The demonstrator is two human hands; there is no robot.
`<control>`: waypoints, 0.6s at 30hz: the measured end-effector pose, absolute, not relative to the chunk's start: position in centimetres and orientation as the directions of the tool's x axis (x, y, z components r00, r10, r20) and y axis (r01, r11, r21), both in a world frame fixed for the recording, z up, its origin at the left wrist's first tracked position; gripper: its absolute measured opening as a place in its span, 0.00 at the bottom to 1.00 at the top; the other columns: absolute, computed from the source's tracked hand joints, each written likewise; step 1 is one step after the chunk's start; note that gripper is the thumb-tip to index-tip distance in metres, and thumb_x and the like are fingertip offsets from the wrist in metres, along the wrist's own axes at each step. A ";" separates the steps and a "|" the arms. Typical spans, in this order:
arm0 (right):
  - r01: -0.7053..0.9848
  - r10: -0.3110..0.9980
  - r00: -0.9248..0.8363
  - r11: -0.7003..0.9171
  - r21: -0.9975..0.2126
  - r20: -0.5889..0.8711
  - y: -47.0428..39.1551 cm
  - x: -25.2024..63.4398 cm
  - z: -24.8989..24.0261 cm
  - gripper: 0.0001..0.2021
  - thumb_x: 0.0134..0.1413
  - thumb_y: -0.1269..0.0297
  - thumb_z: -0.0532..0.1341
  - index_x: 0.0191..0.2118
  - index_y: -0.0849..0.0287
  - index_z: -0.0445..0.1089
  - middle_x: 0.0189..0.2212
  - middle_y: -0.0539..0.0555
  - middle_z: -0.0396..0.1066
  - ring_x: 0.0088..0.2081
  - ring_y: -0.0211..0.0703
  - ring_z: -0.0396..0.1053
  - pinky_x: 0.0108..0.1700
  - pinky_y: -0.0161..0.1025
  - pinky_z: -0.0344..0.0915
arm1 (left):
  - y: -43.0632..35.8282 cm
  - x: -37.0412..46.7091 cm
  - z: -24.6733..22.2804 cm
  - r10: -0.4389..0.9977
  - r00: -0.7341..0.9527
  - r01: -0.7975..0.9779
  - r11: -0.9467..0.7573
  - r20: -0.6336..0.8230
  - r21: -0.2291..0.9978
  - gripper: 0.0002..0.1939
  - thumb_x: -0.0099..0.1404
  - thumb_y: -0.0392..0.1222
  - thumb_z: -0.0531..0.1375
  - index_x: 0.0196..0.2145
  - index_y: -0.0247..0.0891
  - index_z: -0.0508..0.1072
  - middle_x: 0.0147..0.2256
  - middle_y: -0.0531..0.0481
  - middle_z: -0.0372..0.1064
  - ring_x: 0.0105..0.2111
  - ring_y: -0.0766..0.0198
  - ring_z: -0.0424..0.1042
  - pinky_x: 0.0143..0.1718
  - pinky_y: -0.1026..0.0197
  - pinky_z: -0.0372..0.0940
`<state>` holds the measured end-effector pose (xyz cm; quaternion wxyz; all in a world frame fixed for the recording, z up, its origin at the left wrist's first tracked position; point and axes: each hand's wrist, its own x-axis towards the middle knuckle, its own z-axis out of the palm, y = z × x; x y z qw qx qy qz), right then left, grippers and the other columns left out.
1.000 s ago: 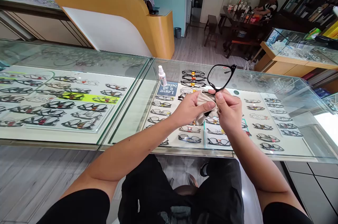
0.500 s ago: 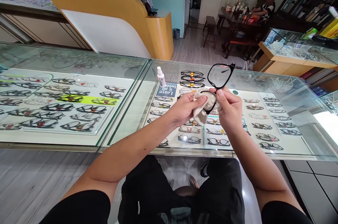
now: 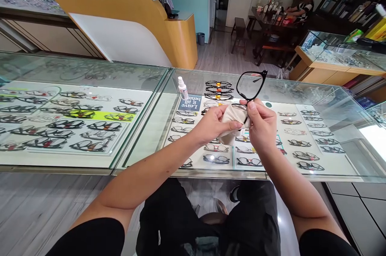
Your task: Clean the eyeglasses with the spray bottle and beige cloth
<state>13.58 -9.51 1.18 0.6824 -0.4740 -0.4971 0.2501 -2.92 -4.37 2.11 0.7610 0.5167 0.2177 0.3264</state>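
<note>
Black-framed eyeglasses (image 3: pixel 251 86) are held upright on end above the glass counter, one lens up and the other low between my hands. My right hand (image 3: pixel 261 124) is closed on the frame near the bridge. A pale beige cloth (image 3: pixel 229 118) wraps the lower lens, pinched in my left hand (image 3: pixel 212 126) with the thumb in front. The cloth covers most of that lens. Behind my hands a white spray bottle (image 3: pixel 182 88) stands on the counter, beside several stacked glasses (image 3: pixel 218 90).
Rows of eyeglasses lie in the glass display case (image 3: pixel 144 143) below my hands. A yellow-and-white cashier desk (image 3: pixel 181 39) stands beyond it. At the back right a person (image 3: pixel 303 9) sits at a dark table (image 3: pixel 265 19), near a stool (image 3: pixel 239 33) and another showcase (image 3: pixel 337 61).
My left hand has shifted slightly down with the cloth, its thumb now lower over the lens edge. The cloth is folded differently and covers more of the lens. My right hand stays about in place.
</note>
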 end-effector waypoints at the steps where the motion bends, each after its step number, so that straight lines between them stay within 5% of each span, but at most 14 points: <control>1: 0.113 0.822 0.356 0.434 -0.894 0.444 -9.5 13.4 1.1 0.17 0.65 0.42 0.70 0.40 0.49 0.89 0.28 0.50 0.65 0.33 0.42 0.61 0.37 0.44 0.60 | -4.4 -2.9 2.1 0.733 0.681 -0.281 0.243 0.015 0.928 0.30 0.46 0.47 0.85 0.41 0.35 0.80 0.34 0.52 0.78 0.33 0.64 0.75 0.40 0.60 0.69; 11: 0.163 0.855 0.265 0.416 -0.895 0.446 -9.3 13.3 0.9 0.19 0.64 0.38 0.70 0.38 0.48 0.89 0.27 0.50 0.63 0.35 0.45 0.62 0.38 0.45 0.63 | -4.4 -2.6 1.5 0.812 0.583 -0.302 0.188 0.025 0.935 0.33 0.56 0.69 0.78 0.44 0.37 0.83 0.24 0.56 0.66 0.22 0.70 0.59 0.23 0.65 0.53; 18: -0.063 0.882 0.312 0.390 -0.919 0.353 -9.4 14.0 1.4 0.14 0.64 0.44 0.73 0.43 0.47 0.90 0.31 0.49 0.57 0.34 0.41 0.60 0.35 0.42 0.60 | -4.3 -2.6 1.4 0.749 0.661 -0.317 0.240 0.033 0.918 0.30 0.60 0.67 0.76 0.44 0.37 0.82 0.30 0.51 0.73 0.27 0.67 0.68 0.30 0.63 0.63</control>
